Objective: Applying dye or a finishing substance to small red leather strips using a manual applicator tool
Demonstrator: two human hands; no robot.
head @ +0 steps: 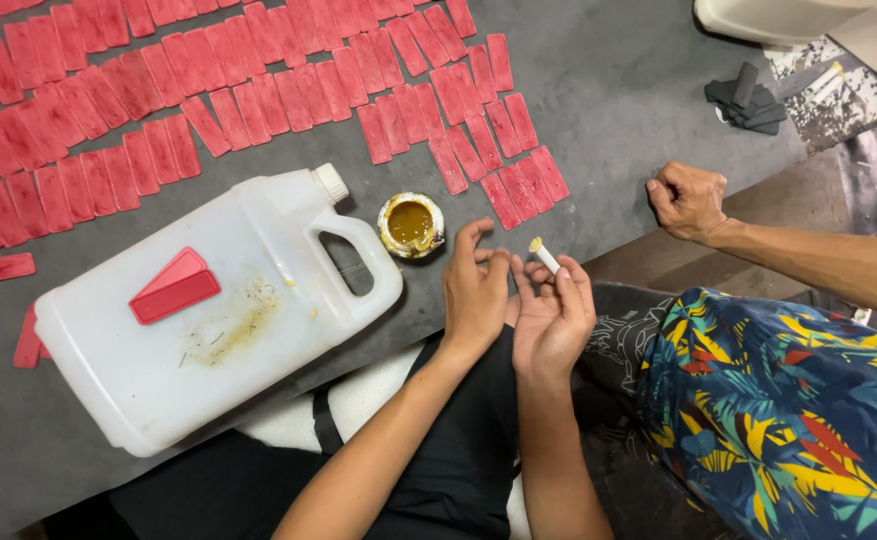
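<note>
palm-up, right hand (550,318) pinches a white stick (544,256); left hand (475,290) loosely curled, empty.

Dark floor (618,90) carries red strips (258,90), white jug (208,320), glue tin (410,225).

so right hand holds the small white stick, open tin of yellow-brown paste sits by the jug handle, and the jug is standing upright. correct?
Not quite: the head view shows the white jug lying on its side, not upright. The right hand does hold the white stick, and the open tin sits by the jug handle.
</note>
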